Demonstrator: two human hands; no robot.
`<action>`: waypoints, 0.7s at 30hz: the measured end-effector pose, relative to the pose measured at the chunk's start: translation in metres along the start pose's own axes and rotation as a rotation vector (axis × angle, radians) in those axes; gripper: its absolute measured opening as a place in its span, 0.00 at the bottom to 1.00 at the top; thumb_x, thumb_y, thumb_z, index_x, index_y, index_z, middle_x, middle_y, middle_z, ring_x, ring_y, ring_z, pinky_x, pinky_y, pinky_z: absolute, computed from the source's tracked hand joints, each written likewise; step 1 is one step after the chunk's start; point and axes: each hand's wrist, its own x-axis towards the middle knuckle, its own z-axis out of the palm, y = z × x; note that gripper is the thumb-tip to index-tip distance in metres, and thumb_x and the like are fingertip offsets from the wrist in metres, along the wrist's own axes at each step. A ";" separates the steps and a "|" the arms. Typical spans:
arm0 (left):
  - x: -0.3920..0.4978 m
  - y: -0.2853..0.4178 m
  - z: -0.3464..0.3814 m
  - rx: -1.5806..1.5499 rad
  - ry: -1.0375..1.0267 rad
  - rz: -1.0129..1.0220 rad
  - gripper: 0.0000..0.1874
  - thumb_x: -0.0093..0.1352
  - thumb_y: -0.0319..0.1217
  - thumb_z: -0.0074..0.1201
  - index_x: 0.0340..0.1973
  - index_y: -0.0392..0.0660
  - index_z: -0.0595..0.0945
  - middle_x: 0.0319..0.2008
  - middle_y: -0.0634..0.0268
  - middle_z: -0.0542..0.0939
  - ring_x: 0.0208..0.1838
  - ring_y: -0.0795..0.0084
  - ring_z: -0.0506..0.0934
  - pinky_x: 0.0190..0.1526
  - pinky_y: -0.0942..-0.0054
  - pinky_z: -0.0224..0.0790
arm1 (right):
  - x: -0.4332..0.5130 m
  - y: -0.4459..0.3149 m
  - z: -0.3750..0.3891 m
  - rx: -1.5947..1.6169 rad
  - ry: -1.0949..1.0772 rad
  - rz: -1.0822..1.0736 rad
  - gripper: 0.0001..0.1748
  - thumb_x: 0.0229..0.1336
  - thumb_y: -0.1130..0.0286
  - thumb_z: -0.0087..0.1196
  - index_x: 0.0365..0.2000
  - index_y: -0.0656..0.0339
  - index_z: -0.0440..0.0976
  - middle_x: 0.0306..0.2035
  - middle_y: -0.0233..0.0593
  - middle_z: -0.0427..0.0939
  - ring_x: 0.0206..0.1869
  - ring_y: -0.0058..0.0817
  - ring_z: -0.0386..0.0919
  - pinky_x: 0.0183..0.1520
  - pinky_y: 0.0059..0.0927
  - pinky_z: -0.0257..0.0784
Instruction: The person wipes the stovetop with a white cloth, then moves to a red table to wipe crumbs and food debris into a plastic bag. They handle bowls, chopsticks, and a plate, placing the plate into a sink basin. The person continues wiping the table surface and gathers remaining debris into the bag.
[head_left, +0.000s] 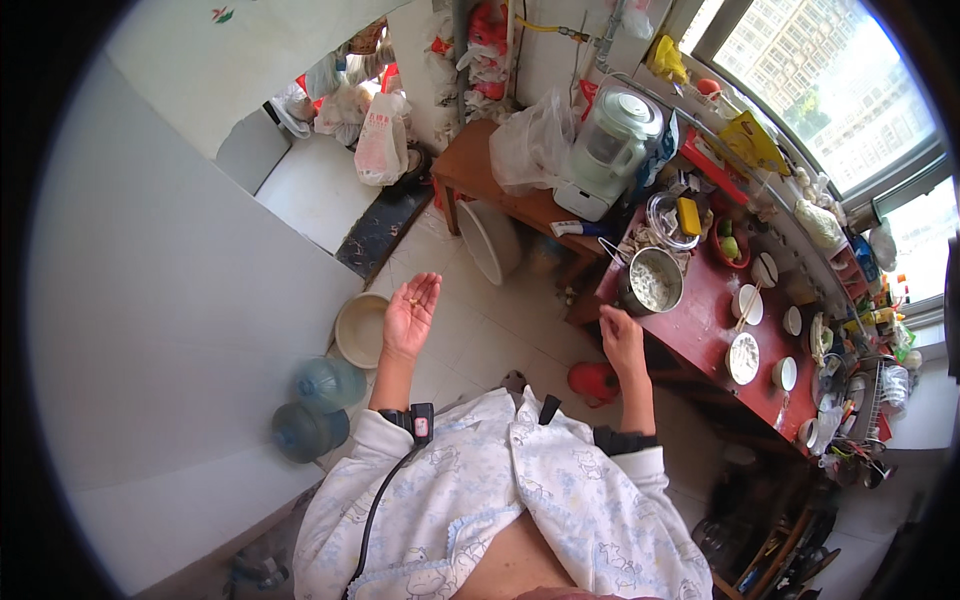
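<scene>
My left hand is held palm up over the floor, its fingers stretched out, with small pale crumbs or bits lying on it. Bent fingers show on my right hand, beside the near left edge of the red table; whether it holds anything cannot be told. Just beyond that hand is a metal pot with a white, floury mass inside. On the table are a white bowl with chopsticks, a bowl of white food and several smaller bowls.
A pale blender and a plastic bag stand on a wooden bench. Below it leans a large white basin. A cream bucket and water jugs are on the floor at left, a red object near my right forearm.
</scene>
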 end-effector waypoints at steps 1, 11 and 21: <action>0.010 0.002 0.003 -0.016 0.012 -0.001 0.19 0.75 0.31 0.36 0.50 0.26 0.73 0.53 0.43 0.75 0.61 0.52 0.71 0.66 0.61 0.65 | 0.022 -0.001 0.005 0.025 -0.019 0.012 0.11 0.57 0.76 0.55 0.41 0.66 0.77 0.31 0.48 0.79 0.26 0.35 0.77 0.32 0.30 0.72; 0.154 0.014 0.016 -0.035 -0.038 -0.091 0.19 0.75 0.31 0.37 0.50 0.25 0.73 0.54 0.42 0.74 0.62 0.51 0.70 0.66 0.60 0.64 | 0.234 0.026 0.098 0.054 -0.023 0.005 0.22 0.51 0.72 0.58 0.48 0.66 0.72 0.38 0.51 0.76 0.43 0.45 0.76 0.46 0.37 0.71; 0.332 0.033 0.074 0.085 0.051 -0.367 0.18 0.75 0.31 0.39 0.49 0.26 0.74 0.53 0.43 0.74 0.62 0.52 0.70 0.65 0.62 0.65 | 0.329 0.069 0.207 -0.346 -0.022 0.408 0.43 0.42 0.65 0.65 0.61 0.61 0.61 0.57 0.53 0.68 0.60 0.51 0.63 0.61 0.51 0.57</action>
